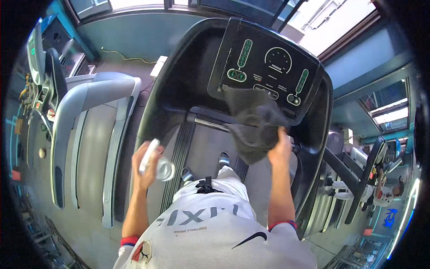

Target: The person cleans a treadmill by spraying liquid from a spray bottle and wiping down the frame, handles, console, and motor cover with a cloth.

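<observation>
My left hand (146, 165) is wrapped round a clear spray bottle (165, 170) with a white top, held over the left side of the treadmill. A dark grey cloth (256, 121) hangs from my right hand (281, 150), its fingers closed on the right edge. The cloth is partly blurred and covers the lower middle of the black treadmill console (255, 58). Whether it touches the panel I cannot tell. Green-lit button columns and a round program dial show above the cloth.
My feet in striped slides stand on the treadmill deck (212, 148). A grey treadmill (101, 85) stands to the left. On the far right, another person (387, 195) is near more gym machines. A window (340, 22) and a blue-grey wall lie ahead, with a yellow cable (127, 58) on the floor.
</observation>
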The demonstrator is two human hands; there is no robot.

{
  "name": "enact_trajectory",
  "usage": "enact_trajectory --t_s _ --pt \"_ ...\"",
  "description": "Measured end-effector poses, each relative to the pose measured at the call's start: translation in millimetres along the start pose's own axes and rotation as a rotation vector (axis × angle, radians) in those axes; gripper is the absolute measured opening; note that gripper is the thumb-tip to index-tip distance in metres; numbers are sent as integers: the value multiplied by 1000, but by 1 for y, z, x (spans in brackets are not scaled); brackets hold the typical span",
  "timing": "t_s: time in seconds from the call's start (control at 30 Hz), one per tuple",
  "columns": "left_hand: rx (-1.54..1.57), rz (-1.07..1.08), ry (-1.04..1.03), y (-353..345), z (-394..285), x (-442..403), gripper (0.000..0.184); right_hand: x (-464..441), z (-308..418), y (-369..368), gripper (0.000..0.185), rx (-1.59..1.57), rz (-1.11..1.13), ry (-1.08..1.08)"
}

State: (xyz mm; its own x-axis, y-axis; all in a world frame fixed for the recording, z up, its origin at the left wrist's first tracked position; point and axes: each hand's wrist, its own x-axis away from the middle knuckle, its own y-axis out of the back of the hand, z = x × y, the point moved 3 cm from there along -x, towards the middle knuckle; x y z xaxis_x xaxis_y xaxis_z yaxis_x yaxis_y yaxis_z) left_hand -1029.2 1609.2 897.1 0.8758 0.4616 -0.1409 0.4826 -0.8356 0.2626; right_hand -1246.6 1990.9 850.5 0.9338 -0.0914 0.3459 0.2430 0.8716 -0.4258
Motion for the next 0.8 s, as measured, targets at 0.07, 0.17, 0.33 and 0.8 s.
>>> enact_trajectory --t_s 0.07,0.17,0.33,0.8 --pt "1 69 -51 -36 -33 -37 35 19 53 -10 45 -113 -119 17" --pt "-32 199 -87 -93 -59 -90 36 7 105 29 48 -138 -210 239" --pt "-82 270 -49 -206 -59 -148 46 -19 160 88 53 -212 -322 396" --pt "-204 211 101 -334 -84 -248 46 -95 219 121 57 -52 -406 423"
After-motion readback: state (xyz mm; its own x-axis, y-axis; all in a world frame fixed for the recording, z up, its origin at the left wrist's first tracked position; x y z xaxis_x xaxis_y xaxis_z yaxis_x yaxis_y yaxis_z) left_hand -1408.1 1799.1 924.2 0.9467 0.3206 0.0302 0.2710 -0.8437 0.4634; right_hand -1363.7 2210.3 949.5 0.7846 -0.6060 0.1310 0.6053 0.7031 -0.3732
